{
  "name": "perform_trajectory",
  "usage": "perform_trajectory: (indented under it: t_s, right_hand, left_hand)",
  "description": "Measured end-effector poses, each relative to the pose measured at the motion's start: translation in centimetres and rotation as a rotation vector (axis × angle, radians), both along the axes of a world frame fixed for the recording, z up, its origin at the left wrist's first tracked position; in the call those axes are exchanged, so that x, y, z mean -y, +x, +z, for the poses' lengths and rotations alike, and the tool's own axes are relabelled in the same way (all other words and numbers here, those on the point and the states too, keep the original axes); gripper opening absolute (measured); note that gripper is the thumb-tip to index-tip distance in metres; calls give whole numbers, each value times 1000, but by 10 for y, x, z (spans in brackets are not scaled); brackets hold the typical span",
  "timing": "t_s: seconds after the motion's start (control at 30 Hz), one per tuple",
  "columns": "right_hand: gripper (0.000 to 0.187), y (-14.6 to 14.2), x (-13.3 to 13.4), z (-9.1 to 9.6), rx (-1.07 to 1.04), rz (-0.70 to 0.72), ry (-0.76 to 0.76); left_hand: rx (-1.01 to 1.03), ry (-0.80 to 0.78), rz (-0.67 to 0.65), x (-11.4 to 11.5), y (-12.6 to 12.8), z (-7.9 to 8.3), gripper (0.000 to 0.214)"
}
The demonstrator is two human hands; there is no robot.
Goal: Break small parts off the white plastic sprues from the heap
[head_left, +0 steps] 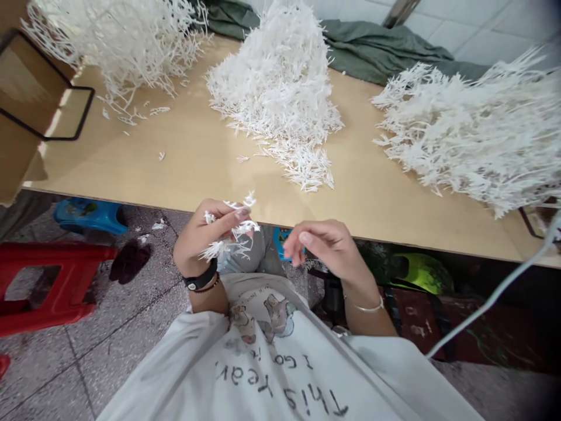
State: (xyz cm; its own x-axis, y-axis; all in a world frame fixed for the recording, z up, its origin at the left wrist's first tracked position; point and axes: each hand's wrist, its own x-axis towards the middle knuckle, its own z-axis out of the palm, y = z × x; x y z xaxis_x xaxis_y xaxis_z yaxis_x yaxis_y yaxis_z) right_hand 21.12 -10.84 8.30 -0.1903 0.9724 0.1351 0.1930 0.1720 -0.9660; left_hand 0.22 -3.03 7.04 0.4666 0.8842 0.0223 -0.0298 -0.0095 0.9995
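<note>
My left hand (209, 234) is closed round a small bunch of white plastic branched pieces (236, 228), held just below the near edge of the wooden table (184, 158). My right hand (326, 245) hovers beside it with its fingers loosely curled and apart, nothing visible in them. A tall pile of the same white pieces (280, 88) lies on the table straight ahead. A second wide heap (477, 128) spreads at the right, and a third tangled heap (123, 41) sits at the far left.
A black wire frame (52, 88) stands at the table's left end by a cardboard box. A green cloth (377, 47) lies at the back. Below are a red stool (56, 280), a blue stool (87, 213) and a white cable (495, 292) at the right.
</note>
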Motion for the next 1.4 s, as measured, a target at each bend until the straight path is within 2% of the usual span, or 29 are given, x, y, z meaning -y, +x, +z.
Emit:
perform_trajectory:
  t_s: [0.07,0.13,0.27,0.4,0.5,0.57,0.67,0.73,0.8,0.9,1.0,1.07,1.2,1.27,1.33,1.4]
  right_hand:
    - [20,-2,6,-11,164,-245,125]
    - [17,-2,7,-27,351,-385,191]
    - [21,-2,20,-68,563,-356,64]
    - [24,-10,40,-116,506,-357,-5]
    - [25,-24,48,-130,414,-454,-11]
    - [28,-33,50,-123,356,-539,3]
    - [33,-41,43,-94,137,-566,106]
    - [36,-40,35,-72,-60,-468,174]
    - [37,-34,27,-53,-156,-325,171]
    - [36,-24,19,-31,-143,-121,32]
    - [42,-17,16,-18,-181,34,-139]
    - [45,-15,15,-12,-198,93,-199]
    - [37,-13,12,-6,-182,165,-301]
    - [36,-13,11,-5,-278,157,-356]
    - [38,-14,11,-5,-413,59,-359]
    - [39,-19,12,-4,-513,-62,-294]
  left_hand:
    - [7,-4,-141,0,5,4,38]
    - [-2,7,-219,-1,10,7,36]
    - [6,-7,-181,-4,10,8,37]
    - [17,1,-98,-5,3,2,38]
    - [-33,31,-161,-4,0,1,40]
    - [-94,84,-301,-3,2,3,40]
    - [-155,191,-523,-1,8,7,38]
    - [-166,233,-622,-1,12,10,36]
    - [-172,251,-678,0,16,11,35]
    - [-176,257,-726,1,19,11,37]
    - [-176,231,-765,1,20,10,36]
    - [-174,234,-775,0,18,8,36]
    - [-139,268,-804,-1,15,8,36]
    - [-102,237,-809,-1,15,10,34]
    - [-38,207,-782,1,17,11,33]
    - [59,181,-727,5,24,8,32]
